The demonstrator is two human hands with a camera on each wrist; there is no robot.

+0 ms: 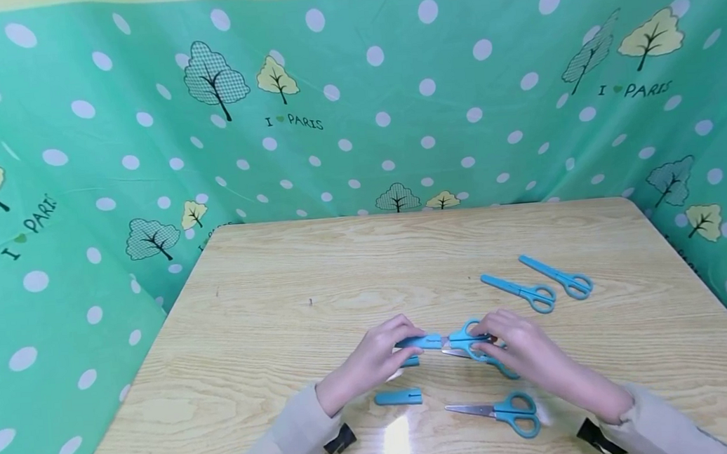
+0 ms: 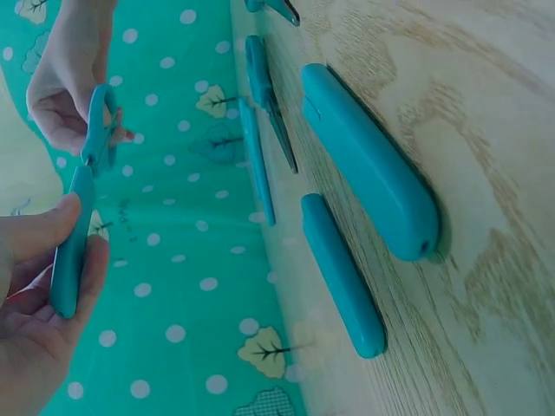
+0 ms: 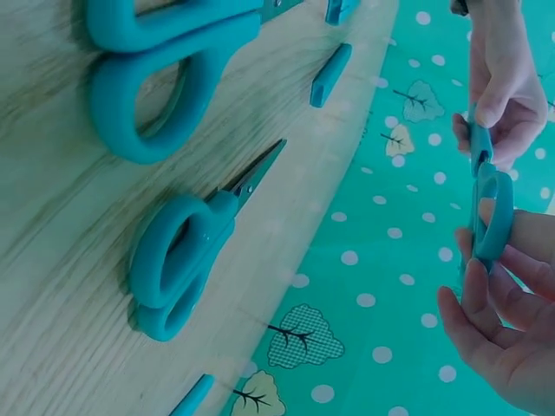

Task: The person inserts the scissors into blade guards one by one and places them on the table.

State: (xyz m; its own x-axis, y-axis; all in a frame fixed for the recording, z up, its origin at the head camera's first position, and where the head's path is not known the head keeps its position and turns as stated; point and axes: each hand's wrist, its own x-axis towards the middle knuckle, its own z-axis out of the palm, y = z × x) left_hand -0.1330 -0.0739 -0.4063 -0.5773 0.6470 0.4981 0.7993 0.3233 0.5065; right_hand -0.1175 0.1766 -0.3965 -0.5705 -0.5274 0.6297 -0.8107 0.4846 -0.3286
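Over the wooden table, my left hand [image 1: 379,356] pinches a blue blade cover [image 1: 430,342] between thumb and fingers. My right hand [image 1: 527,349] grips the handles of a pair of blue scissors [image 1: 462,340]. The blades point left into the cover's mouth, and only a short stretch near the pivot shows between cover and handles. On the table below lie two loose covers, a near one [image 1: 398,397] and another cover [image 1: 411,361] partly behind my left hand. Bare-bladed scissors [image 1: 517,413] lie nearest me; a second bare pair [image 1: 500,366] is partly hidden by my right hand.
Two pairs of blue scissors in their covers, one nearer [image 1: 520,290] and one farther [image 1: 557,275], lie beyond my right hand. The wooden tabletop [image 1: 269,332] ends at a green dotted cloth [image 1: 356,115] at the back and sides.
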